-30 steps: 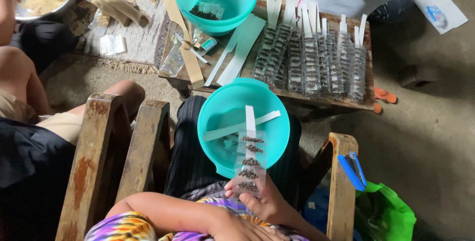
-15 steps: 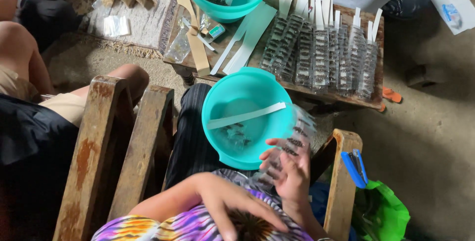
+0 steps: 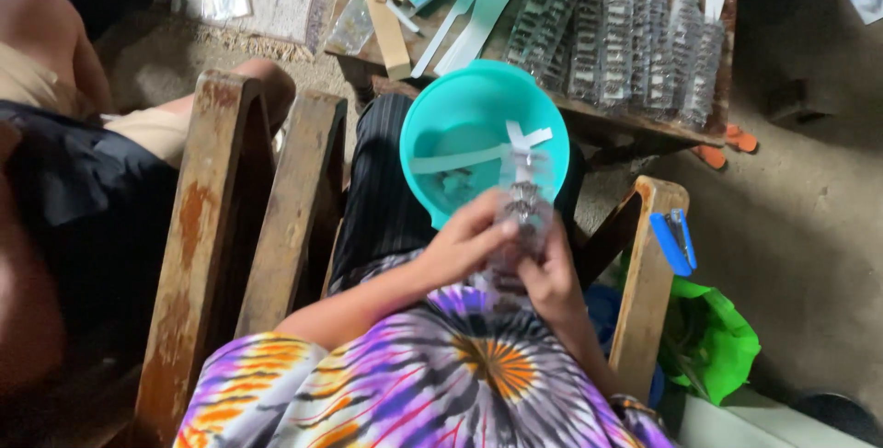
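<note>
Both your hands meet over your lap, closed on one thing: a long clear plastic strip packet with small dark items in a row [image 3: 524, 218]. Your left hand [image 3: 469, 238] grips its left edge, fingers curled over the front; your right hand [image 3: 549, 275] holds the lower right side from beneath. The packet stands roughly upright, its white paper header reaching up over the bowl's inside.

Position: the packet sits at the near rim of the turquoise round plastic bowl [image 3: 432, 117] resting on your knees. Inside the bowl lie a loose white paper strip [image 3: 451, 161] and a few small dark pieces near the bottom; what they are is too blurred to tell.

Progress, judging from the layout: on the low wooden table [image 3: 635, 121] beyond the bowl, a row of similar filled clear strip packets with white headers [image 3: 625, 48] lies side by side, so a good batch looks finished. Pale flat blank strips [image 3: 474, 20] lie at the table's left, which suggests more to make. The one in your hands appears filled along most of its length; whether it is sealed I cannot tell.

Nearby: a blue stapler-like tool [image 3: 673, 241] sits on the right arm of the rusty wooden chair [image 3: 648, 273], untouched. Another person's bare knee [image 3: 267, 80] shows at left.
</note>
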